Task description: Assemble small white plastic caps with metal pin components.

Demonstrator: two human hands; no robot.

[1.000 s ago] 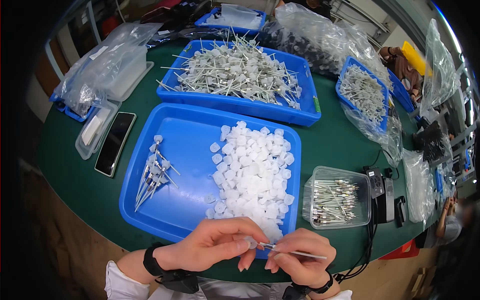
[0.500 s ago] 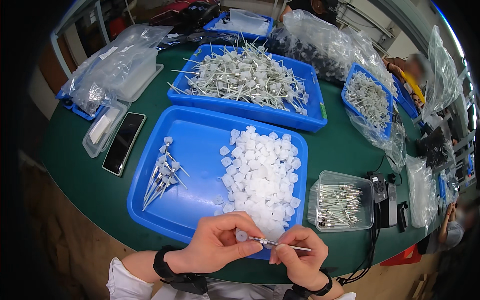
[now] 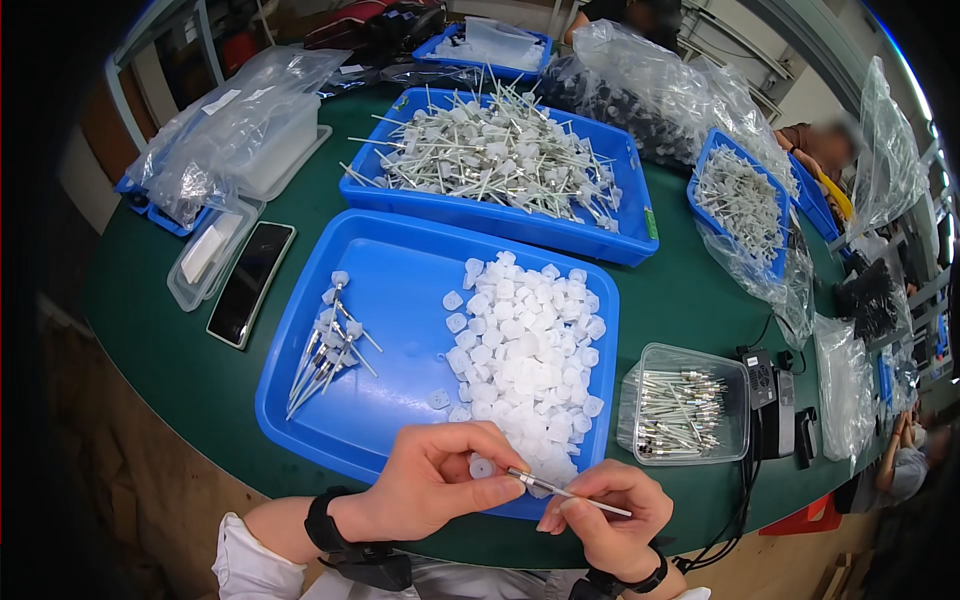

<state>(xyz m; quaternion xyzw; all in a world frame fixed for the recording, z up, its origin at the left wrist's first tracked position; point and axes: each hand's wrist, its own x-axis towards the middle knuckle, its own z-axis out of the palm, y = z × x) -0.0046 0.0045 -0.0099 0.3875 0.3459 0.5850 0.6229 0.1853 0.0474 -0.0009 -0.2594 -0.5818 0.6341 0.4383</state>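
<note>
A thin metal rod (image 3: 543, 486) with a thicker, collared section is held between my two hands over the near edge of the front blue tray (image 3: 395, 380). My left hand (image 3: 440, 478) is closed, its thumb and fingertips at the rod's thicker end. A small white plastic cap (image 3: 482, 467) shows among those same fingers. My right hand (image 3: 618, 510) pinches the rod's slim part, and the tip sticks out to the right. Beneath and beyond my hands lies a heap of white caps (image 3: 525, 350) in the tray. At its left lies a small pile of capped rods (image 3: 330, 350).
Behind stands a blue bin (image 3: 640, 235) heaped with capped rods. To the right are a clear box (image 3: 690, 457) of bare rods and a black device (image 3: 770, 400) with cables. A phone (image 3: 250, 285) lies left. Another blue tray (image 3: 740, 200) and a person (image 3: 825, 150) are farther right.
My right hand has shifted slightly right and tips the rod's slim end a little lower. More of the thicker section now lies at my left fingertips.
</note>
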